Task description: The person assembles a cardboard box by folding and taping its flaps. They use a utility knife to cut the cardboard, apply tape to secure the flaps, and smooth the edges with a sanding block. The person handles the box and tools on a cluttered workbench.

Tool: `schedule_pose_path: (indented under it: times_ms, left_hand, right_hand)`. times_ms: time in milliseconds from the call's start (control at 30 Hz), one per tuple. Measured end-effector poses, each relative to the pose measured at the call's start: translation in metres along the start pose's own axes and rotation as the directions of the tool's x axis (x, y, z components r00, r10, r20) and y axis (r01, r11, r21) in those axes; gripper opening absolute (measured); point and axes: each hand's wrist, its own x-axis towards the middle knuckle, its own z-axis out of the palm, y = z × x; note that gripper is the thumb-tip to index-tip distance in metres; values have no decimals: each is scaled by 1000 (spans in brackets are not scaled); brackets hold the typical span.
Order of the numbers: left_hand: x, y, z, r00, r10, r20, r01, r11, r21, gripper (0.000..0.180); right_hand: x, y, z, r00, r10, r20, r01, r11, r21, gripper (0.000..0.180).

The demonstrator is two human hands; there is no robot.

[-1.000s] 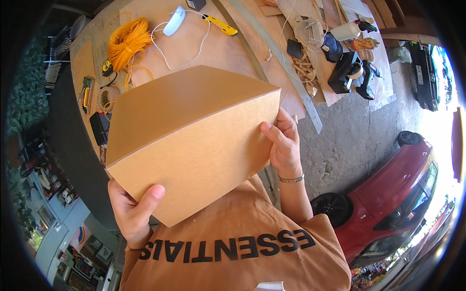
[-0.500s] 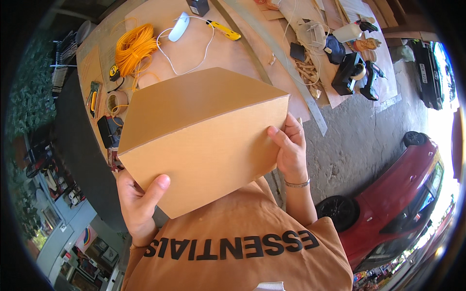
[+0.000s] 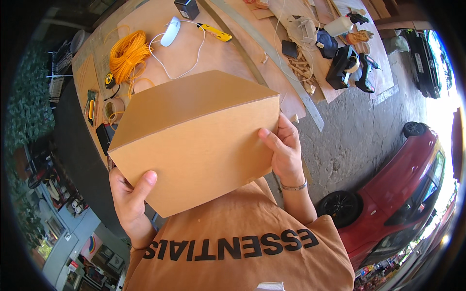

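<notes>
A tan cardboard box (image 3: 204,145) is held up in front of my chest, tilted, with two of its smooth faces in sight. My left hand (image 3: 130,199) grips its lower left end, thumb lying on the near face and the other fingers hidden behind. At the opposite end my right hand (image 3: 285,150) holds the edge, its thumb also pressed on the near face. A thin bracelet circles the right wrist. The box's underside and far sides are out of sight.
Beyond the box, the wooden worktable (image 3: 141,19) bears an orange cord coil (image 3: 128,56), a yellow utility knife (image 3: 216,32), a white mouse-like device (image 3: 170,32), a long metal ruler (image 3: 310,114), a tape dispenser (image 3: 340,70) and a cordless drill (image 3: 367,72). A red car (image 3: 398,194) stands at right.
The box and both my hands have shifted slightly to the left in view. The table's objects also appear a little further left and up. My grip looks the same.
</notes>
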Motion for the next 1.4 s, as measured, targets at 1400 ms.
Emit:
schedule_pose_path:
  times_ms: [1400]
  left_hand:
    - [218,1,14,973,78,217,-217,633,743,57]
  right_hand:
    - [222,3,-221,826,-500,260,68,-370,-927,33]
